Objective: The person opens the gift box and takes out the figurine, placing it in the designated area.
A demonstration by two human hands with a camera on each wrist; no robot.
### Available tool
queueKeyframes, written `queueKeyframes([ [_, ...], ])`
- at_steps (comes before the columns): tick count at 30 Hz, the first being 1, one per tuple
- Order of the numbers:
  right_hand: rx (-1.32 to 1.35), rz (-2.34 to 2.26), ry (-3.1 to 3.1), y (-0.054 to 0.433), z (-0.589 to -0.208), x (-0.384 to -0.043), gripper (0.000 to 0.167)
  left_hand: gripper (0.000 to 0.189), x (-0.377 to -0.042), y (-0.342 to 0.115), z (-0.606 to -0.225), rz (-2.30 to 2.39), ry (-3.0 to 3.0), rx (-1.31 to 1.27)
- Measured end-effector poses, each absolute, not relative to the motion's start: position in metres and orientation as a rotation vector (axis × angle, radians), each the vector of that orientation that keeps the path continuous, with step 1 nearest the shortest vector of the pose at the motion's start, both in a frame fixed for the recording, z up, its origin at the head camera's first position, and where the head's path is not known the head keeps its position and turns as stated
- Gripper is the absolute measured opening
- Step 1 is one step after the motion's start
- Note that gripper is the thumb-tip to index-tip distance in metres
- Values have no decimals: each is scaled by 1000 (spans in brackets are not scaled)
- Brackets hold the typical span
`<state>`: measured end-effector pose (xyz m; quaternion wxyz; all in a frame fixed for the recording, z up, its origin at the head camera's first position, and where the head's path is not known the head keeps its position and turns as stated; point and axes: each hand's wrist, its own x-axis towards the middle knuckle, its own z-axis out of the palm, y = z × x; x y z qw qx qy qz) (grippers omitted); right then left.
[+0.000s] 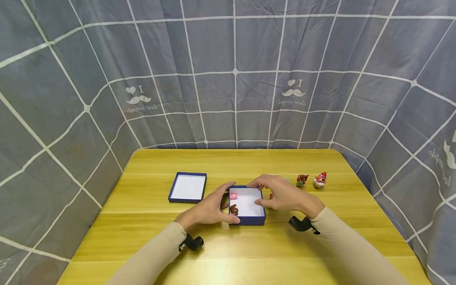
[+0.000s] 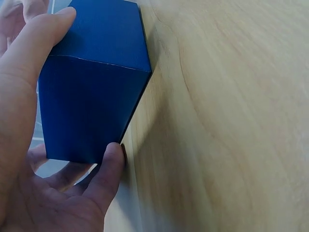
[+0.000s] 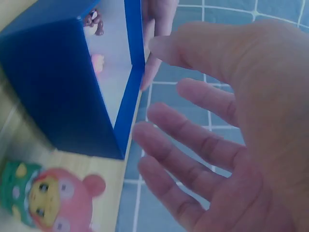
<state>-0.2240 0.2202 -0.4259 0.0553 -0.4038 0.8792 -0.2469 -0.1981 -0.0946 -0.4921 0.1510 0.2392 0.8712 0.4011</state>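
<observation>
A blue box point(image 1: 251, 221) with a white inside stands open on the table. Inside, along its left wall, are a small pink figurine point(image 1: 233, 196) and a brown figurine point(image 1: 234, 210). My left hand point(image 1: 208, 208) grips the box from the left, thumb on the front wall and fingers at the back corner. Over the right wall is my right hand point(image 1: 285, 194), its fingers spread and apart, with nothing between them in the right wrist view. Just right of the box, a figurine in a pink hood and green outfit point(image 3: 60, 198) is mostly hidden by that hand in the head view.
A blue-edged white lid point(image 1: 188, 187) lies inside up at the left of the box. Farther right stand a brown and green figurine point(image 1: 302, 180) and a red and white one point(image 1: 320, 180). Grey gridded curtain point(image 1: 213, 95) surrounds the wooden table point(image 1: 156, 162).
</observation>
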Motion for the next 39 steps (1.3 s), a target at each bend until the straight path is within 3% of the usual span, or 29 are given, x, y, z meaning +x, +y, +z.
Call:
queueKeyframes([
  [19,-1209,-680,2369,167,-435,-245,52,124,-196,-95,-496,1172,2492,684],
  [39,-1235,-616,2317,153,-440,-257,40,116,-200,-93,-496,1214,2482,776],
])
